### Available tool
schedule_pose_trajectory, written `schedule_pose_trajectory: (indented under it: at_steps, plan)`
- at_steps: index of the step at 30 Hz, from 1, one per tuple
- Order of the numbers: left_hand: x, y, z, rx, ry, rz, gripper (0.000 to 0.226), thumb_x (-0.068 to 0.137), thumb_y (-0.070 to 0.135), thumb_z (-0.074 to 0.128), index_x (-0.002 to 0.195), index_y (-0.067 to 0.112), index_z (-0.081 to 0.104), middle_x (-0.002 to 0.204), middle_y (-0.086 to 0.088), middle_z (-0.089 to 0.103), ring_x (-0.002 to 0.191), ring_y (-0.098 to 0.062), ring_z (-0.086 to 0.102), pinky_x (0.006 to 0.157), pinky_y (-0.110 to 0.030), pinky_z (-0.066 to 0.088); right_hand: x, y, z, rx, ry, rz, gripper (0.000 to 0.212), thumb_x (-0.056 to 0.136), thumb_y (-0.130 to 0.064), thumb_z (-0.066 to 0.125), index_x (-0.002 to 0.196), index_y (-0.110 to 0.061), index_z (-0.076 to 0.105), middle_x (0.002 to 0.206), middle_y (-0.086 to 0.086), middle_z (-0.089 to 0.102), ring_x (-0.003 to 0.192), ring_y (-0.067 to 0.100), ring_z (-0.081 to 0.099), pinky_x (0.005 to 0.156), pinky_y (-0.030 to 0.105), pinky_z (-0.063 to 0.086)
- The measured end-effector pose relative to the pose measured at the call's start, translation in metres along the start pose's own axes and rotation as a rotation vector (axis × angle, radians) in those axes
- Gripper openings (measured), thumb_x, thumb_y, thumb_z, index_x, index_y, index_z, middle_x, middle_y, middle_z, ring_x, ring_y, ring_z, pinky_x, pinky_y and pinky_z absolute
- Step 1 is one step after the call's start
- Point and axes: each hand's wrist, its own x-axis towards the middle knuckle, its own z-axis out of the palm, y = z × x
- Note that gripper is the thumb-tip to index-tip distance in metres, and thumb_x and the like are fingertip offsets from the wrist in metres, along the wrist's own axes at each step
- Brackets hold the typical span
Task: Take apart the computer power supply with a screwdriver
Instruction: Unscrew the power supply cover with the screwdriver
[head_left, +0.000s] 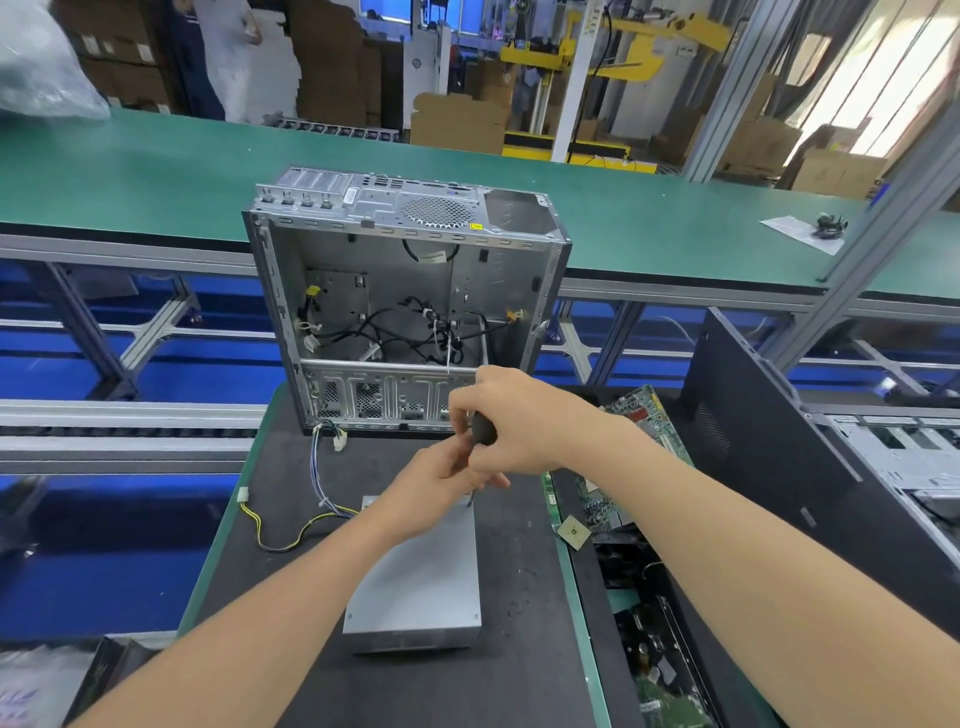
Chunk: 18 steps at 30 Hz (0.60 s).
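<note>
Since the grey sheet-metal power supply box (415, 582) lies flat on the dark-matted counter (291, 467), low in the centre of the frame, it looks rigid, fairly heavy and unlikely to slide under a downward push. The right hand (511, 421) has its fingers wrapped round the black-handled screwdriver (483, 428), whose tip is set at the box's far right corner. The left hand (436, 486) seems to pinch the shaft just above the tip. The bare panels are probably slick and sharp-edged, so hold the box by its long sides, clear of the loose yellow-and-black wire bundle (270, 543) trailing left.
</note>
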Motion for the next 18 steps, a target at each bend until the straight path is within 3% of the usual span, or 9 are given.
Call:
schedule_pose_trajectory:
  at_steps: [2, 5, 8, 12, 14, 18]
  plan:
    - [-0.001, 0.003, 0.001, -0.011, 0.004, 0.005, 0.033, 0.095, 0.047, 0.058, 0.117, 0.025, 0.068, 0.105, 0.004, 0.080, 0.107, -0.019, 0.072, 0.100, -0.057, 0.052, -0.001, -0.003, 0.004, -0.169, 0.113, 0.072, 0.030, 0.083, -0.050, 0.062, 0.096, -0.024, 0.054, 0.089, -0.006, 0.050, 0.082, 0.019, 0.059, 0.059, 0.033, 0.045]
    - [-0.001, 0.003, 0.002, -0.025, 0.000, -0.009, 0.044, 0.090, 0.058, 0.060, 0.112, 0.022, 0.069, 0.105, 0.006, 0.080, 0.107, -0.019, 0.072, 0.100, -0.058, 0.051, 0.001, -0.009, 0.013, -0.433, 0.279, 0.255, 0.048, 0.094, -0.066, 0.045, 0.082, -0.020, 0.047, 0.067, -0.003, 0.044, 0.054, 0.020, 0.045, 0.049, 0.029, 0.029]
    - [-0.001, 0.002, 0.002, -0.040, -0.009, 0.002, 0.034, 0.091, 0.057, 0.062, 0.111, 0.030, 0.068, 0.106, 0.005, 0.080, 0.109, -0.018, 0.072, 0.101, -0.058, 0.051, 0.006, -0.007, 0.018, -0.232, 0.206, 0.279, 0.039, 0.098, -0.052, 0.052, 0.088, -0.015, 0.054, 0.072, -0.001, 0.044, 0.063, 0.025, 0.051, 0.048, 0.029, 0.026]
    - [-0.001, 0.005, 0.000, -0.057, -0.001, 0.032, 0.017, 0.094, 0.050, 0.063, 0.110, 0.045, 0.065, 0.108, 0.002, 0.079, 0.108, -0.014, 0.071, 0.099, -0.045, 0.054, 0.005, 0.001, 0.006, -0.010, 0.065, 0.185, 0.021, 0.086, -0.036, 0.067, 0.096, -0.020, 0.057, 0.086, -0.002, 0.056, 0.078, 0.026, 0.059, 0.055, 0.032, 0.044]
    - [0.000, 0.005, -0.002, -0.050, -0.007, 0.044, 0.018, 0.099, 0.038, 0.062, 0.116, 0.042, 0.064, 0.109, 0.002, 0.078, 0.106, -0.011, 0.071, 0.098, -0.038, 0.054, 0.003, 0.003, 0.004, 0.041, 0.034, 0.139, 0.019, 0.078, -0.027, 0.071, 0.091, -0.023, 0.057, 0.084, -0.007, 0.057, 0.078, 0.023, 0.059, 0.062, 0.039, 0.055]
    - [0.001, 0.001, -0.003, -0.038, -0.004, 0.029, 0.025, 0.104, 0.021, 0.061, 0.129, 0.026, 0.061, 0.110, 0.003, 0.078, 0.107, -0.009, 0.072, 0.094, -0.029, 0.056, 0.003, 0.006, 0.001, 0.036, -0.022, 0.058, 0.028, 0.072, -0.022, 0.082, 0.088, -0.021, 0.058, 0.080, -0.011, 0.055, 0.085, 0.019, 0.056, 0.068, 0.042, 0.055]
